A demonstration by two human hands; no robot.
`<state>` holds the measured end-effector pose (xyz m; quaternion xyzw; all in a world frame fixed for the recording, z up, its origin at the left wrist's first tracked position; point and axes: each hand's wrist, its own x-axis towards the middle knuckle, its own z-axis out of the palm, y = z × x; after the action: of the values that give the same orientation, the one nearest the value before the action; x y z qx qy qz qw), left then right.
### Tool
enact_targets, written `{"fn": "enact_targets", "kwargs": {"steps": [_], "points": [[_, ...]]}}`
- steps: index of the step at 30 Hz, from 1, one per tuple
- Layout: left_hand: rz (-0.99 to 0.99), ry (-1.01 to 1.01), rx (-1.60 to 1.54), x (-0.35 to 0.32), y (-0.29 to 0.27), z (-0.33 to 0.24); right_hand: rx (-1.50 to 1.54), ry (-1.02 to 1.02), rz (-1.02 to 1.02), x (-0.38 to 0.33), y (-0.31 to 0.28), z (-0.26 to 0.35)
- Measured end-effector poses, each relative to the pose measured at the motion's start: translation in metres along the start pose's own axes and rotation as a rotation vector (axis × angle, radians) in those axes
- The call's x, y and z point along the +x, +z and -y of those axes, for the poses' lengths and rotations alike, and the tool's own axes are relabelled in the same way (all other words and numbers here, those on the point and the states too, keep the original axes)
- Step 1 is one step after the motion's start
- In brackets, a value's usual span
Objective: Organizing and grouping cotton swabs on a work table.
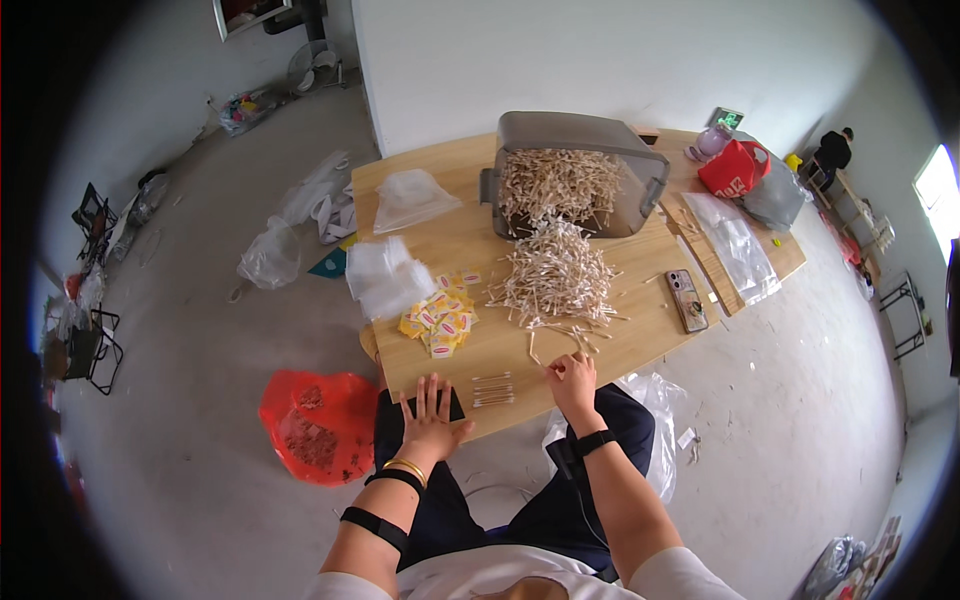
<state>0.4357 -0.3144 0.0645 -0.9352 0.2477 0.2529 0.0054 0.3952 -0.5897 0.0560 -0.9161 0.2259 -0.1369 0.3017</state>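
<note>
My left hand (432, 432) lies with fingers spread at the table's near edge, partly over a flat black object (456, 405). Just right of it, several cotton swabs (492, 389) lie side by side in a short row. My right hand (573, 388) is closed in a pinch at the near edge, with a cotton swab (541, 363) at its fingertips; the fingers hide part of it. Beyond that hand, loose swabs trail from a big heap of cotton swabs (560, 275). The heap spills from a tipped grey plastic bin (640, 190).
Yellow-and-white paper cards (440, 318) and clear plastic bags (388, 278) lie on the table's left. Rightward are a phone (687, 300), a flat clear bag (735, 245) and a red bag (733, 168). A red plastic bag (318, 425) stands on the floor. Someone sits far right.
</note>
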Motion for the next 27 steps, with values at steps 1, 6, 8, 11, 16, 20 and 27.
{"fn": "enact_targets", "kwargs": {"steps": [1,6,8,11,16,20,27], "points": [[-0.004,-0.004,-0.001,0.000,0.001,0.000,-0.006,0.012,-0.001,-0.004,-0.003,-0.005],[0.002,-0.007,0.014,0.002,0.000,-0.003,0.042,-0.018,-0.002,-0.010,-0.002,-0.007],[0.000,-0.010,0.007,0.000,0.001,0.000,0.046,-0.078,0.026,-0.009,0.004,0.006],[0.010,-0.005,0.000,0.000,-0.003,-0.003,0.022,-0.263,0.055,0.002,0.013,0.023],[0.021,-0.007,-0.015,0.001,0.000,-0.001,-0.035,-0.493,0.093,0.029,0.029,0.055],[0.008,0.001,-0.011,0.002,0.001,-0.002,-0.088,-0.597,0.170,0.034,0.041,0.060],[0.011,0.005,0.008,0.000,-0.002,-0.003,0.037,-0.591,0.214,0.026,0.042,0.060]]}}
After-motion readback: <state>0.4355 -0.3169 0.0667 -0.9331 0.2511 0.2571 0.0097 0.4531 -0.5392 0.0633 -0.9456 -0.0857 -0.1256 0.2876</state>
